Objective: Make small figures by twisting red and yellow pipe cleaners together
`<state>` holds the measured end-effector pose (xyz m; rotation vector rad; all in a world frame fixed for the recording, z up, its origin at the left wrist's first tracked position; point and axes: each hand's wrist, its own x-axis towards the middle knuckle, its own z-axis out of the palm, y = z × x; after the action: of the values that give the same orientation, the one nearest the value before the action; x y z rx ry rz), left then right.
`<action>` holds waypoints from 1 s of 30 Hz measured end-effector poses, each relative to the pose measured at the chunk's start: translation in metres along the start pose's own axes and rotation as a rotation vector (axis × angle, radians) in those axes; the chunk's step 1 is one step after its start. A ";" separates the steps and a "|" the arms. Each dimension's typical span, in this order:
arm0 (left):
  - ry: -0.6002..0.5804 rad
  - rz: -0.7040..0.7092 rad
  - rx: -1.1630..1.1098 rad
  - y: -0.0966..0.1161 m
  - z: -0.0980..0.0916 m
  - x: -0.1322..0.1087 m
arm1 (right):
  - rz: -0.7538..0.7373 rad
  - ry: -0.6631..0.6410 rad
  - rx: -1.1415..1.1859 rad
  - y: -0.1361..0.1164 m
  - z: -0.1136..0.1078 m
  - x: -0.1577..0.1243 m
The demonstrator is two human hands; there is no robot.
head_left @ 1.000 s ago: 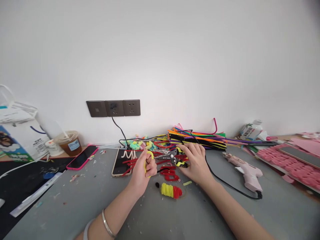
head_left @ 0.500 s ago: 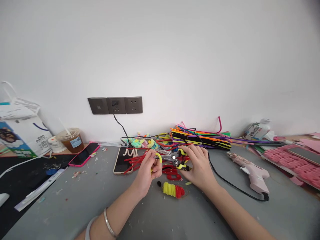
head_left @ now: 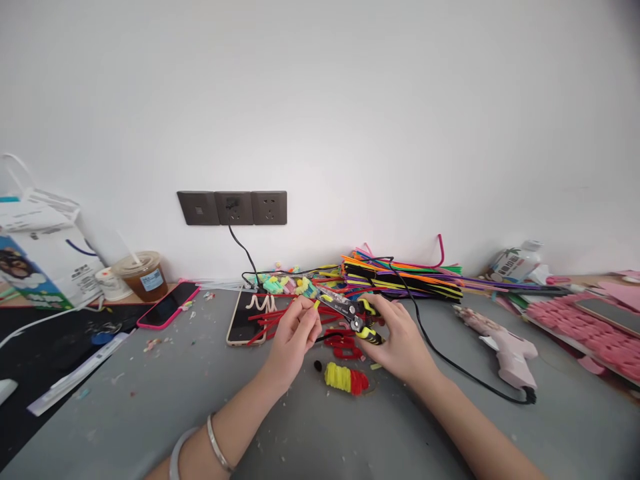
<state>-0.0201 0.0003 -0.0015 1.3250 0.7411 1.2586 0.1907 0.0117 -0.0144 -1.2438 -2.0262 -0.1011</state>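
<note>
My left hand (head_left: pixel 296 333) pinches a short yellow pipe cleaner (head_left: pixel 317 305), most of it hidden by the fingers. In my right hand (head_left: pixel 397 337) are pliers (head_left: pixel 345 309) with black-and-yellow handles. Their jaws point left, close to the yellow piece; whether they touch it I cannot tell. Below the hands lies a coil of pipe cleaner (head_left: pixel 343 379), yellow on the left and red on the right, with a small black pom-pom (head_left: pixel 318 366) beside it. Red-handled scissors (head_left: pixel 345 347) rest behind it. Red pipe cleaners (head_left: pixel 267 320) lie partly behind my left hand.
A bundle of coloured pipe cleaners (head_left: pixel 400 275) lies along the wall. A pink glue gun (head_left: pixel 505 353) with a black cord sits at right. Two phones, one pink-cased (head_left: pixel 167 307) and one under a white spiral (head_left: pixel 245 323), and an iced drink (head_left: pixel 145 277) stand left.
The yellow pipe cleaner curved out of my left hand before; now only a short bit shows at the fingertips. The plier jaws have tilted, and my left fingers have turned.
</note>
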 end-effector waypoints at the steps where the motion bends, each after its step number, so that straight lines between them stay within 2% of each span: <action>1: 0.006 0.004 0.018 0.001 -0.001 0.000 | 0.014 -0.013 0.008 0.000 0.000 0.000; 5: 0.048 0.049 0.132 0.005 -0.003 0.002 | 0.041 -0.061 0.025 -0.001 -0.002 0.000; 11: 0.101 0.154 0.423 0.011 -0.009 0.003 | 0.058 -0.082 0.033 -0.002 -0.004 0.000; 20: 0.040 0.160 0.541 0.014 -0.015 0.001 | 0.014 -0.135 0.080 -0.006 -0.006 0.001; 23: -0.023 0.216 0.541 0.015 -0.016 -0.002 | 0.037 -0.137 0.087 -0.008 -0.008 0.001; 26: -0.036 0.262 0.548 0.014 -0.018 -0.002 | 0.053 -0.141 0.106 -0.009 -0.008 0.001; 30: -0.032 0.220 0.553 0.011 -0.019 0.001 | 0.042 -0.147 0.116 -0.009 -0.007 0.000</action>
<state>-0.0399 0.0047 0.0058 1.9119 0.9847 1.2446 0.1877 0.0044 -0.0064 -1.2506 -2.0974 0.1297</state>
